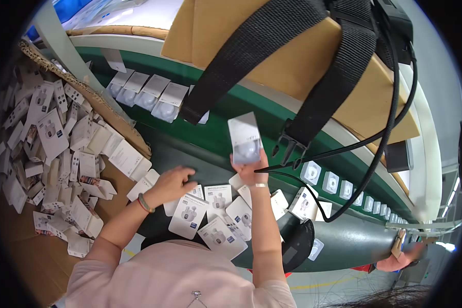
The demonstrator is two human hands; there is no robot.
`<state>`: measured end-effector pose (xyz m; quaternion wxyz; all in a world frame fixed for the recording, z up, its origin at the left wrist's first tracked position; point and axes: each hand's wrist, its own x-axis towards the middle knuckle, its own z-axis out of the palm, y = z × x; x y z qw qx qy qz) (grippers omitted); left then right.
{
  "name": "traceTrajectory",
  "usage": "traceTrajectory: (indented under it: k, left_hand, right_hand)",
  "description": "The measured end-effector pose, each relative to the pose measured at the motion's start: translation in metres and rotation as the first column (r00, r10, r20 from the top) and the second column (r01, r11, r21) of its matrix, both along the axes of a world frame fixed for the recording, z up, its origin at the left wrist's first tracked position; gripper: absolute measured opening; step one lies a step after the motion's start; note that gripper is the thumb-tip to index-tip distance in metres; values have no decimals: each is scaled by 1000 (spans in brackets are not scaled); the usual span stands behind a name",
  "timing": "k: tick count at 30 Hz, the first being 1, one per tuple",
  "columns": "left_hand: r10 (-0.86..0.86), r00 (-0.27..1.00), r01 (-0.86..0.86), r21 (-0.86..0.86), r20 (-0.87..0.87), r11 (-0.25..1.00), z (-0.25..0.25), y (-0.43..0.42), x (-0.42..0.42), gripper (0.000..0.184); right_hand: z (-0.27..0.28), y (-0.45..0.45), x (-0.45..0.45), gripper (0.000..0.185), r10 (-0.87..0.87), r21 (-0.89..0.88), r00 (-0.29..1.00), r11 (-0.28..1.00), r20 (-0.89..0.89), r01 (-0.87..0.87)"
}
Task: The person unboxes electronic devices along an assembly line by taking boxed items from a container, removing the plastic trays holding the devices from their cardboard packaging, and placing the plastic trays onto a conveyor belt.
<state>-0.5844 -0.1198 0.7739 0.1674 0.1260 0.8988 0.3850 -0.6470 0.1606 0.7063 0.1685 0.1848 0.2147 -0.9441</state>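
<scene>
My right hand point(250, 169) holds up a pack point(245, 137), a white card box with a clear plastic tray at its lower end, above the green conveyor belt. My fingers are around the tray end. My left hand point(173, 184) is above the white printed boxes, its fingers partly bent and apart, with nothing visible in them. Between and below my hands lie several flat white boxes point(189, 215) with earbud pictures on them. Another printed box point(223, 237) overlaps them, near my body.
A large cardboard carton point(133, 134) full of loose white boxes stands at left. Similar packs point(169, 100) line the green belt point(210, 141); clear trays point(330, 182) continue to the right. Black straps point(262, 43) and cables hang in front. Another person's arm point(400, 259) shows at far right.
</scene>
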Motion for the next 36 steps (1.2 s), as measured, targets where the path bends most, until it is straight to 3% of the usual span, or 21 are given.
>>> traceTrajectory:
  k: [2, 3, 4, 6, 7, 10, 15, 17, 19, 21, 22, 23, 25, 26, 27, 29, 30, 31, 33, 34, 36]
  left_hand:
    - [-83, 996, 86, -135, 26, 987, -2, -4, 24, 56]
    - [-119, 992, 111, -199, -29, 974, -5, -3, 36, 63]
    - [-108, 994, 94, -272, -35, 958, -1, 0, 46, 67]
    - [-95, 994, 68, -345, -62, 936, 2, 10, 57, 70]
    - [-104, 989, 62, -336, -108, 940, -3, 14, 63, 74]
    - [-158, 976, 96, -359, -149, 928, -5, 28, 71, 78]
    - [-251, 963, 191, -404, -101, 895, -21, 36, 78, 81]
    - [-264, 948, 173, -408, -178, 896, -17, 37, 78, 74]
    - [-247, 958, 165, -422, -147, 892, -17, 40, 74, 71]
    - [-223, 970, 165, -409, -99, 898, -17, 39, 71, 68]
    - [-240, 969, 197, -392, -62, 899, -17, 39, 68, 65]
    - [-245, 969, 216, -381, -29, 899, -18, 37, 65, 62]
    - [-257, 966, 243, -337, 4, 910, -17, 31, 60, 58]
    - [-247, 968, 248, -305, 43, 919, -15, 26, 57, 53]
    - [-241, 970, 241, -305, 36, 921, -14, 19, 52, 53]
    - [-134, 991, 134, -75, 9, 988, -9, 5, 40, 44]
    - [-43, 999, 43, -2, 20, 999, -2, 0, 33, 42]
    - [28, 998, -31, 48, 60, 998, 13, -1, 24, 46]
    - [182, 973, -199, 121, 141, 973, 20, -10, 9, 52]
    - [237, 962, -258, 168, 134, 951, 15, -14, 3, 55]
    - [272, 958, -286, 214, 93, 934, 4, -21, -6, 53]
  right_hand:
    - [-32, -14, -33, 64, -66, 26, 998, 997, -11, 67]
    - [-32, -34, -44, 62, -195, -16, 978, 980, 73, 196]
    - [-57, -41, -50, 61, -88, 283, 980, 949, -179, 137]
    - [-46, -60, -64, 60, -170, -31, 977, 984, 130, 175]
    - [-50, -67, -66, 62, -181, -74, 972, 978, 148, 193]
    - [-58, -81, -71, 63, -143, -111, 983, 982, 112, 156]
    - [-68, -103, -87, 69, -241, 41, 949, 971, 204, 238]
    - [-81, -103, -92, 79, -73, 254, 949, 967, 308, -8]
    - [-101, -98, -99, 72, -22, 400, 906, 902, 423, -165]
    - [-77, -79, -77, 56, 64, 720, 989, 679, 135, -143]
    - [-82, -60, -78, 39, 132, 943, 991, 333, -22, -24]
    - [-64, -31, -70, 39, 115, 990, 992, 137, -60, 44]
    - [-21, 26, -53, 38, 48, 948, 994, -299, -99, 109]
    - [-19, 59, -41, 45, -44, 798, 975, -582, -219, 153]
    - [-7, 82, -33, 47, -154, 695, 927, -705, -342, 139]
    - [-46, 148, -22, 73, -256, 503, 943, -856, -212, -119]
    - [-46, 172, -13, 83, -232, 590, 968, -796, -93, -134]
    - [-56, 191, -8, 95, -204, 583, 979, -796, 0, -166]
    - [-24, 195, -2, 103, -187, 567, 963, -780, 196, -266]
    - [-16, 192, -4, 106, -281, 618, 927, -690, 250, -376]
    - [-33, 187, -11, 106, -346, 665, 900, -610, 266, -431]
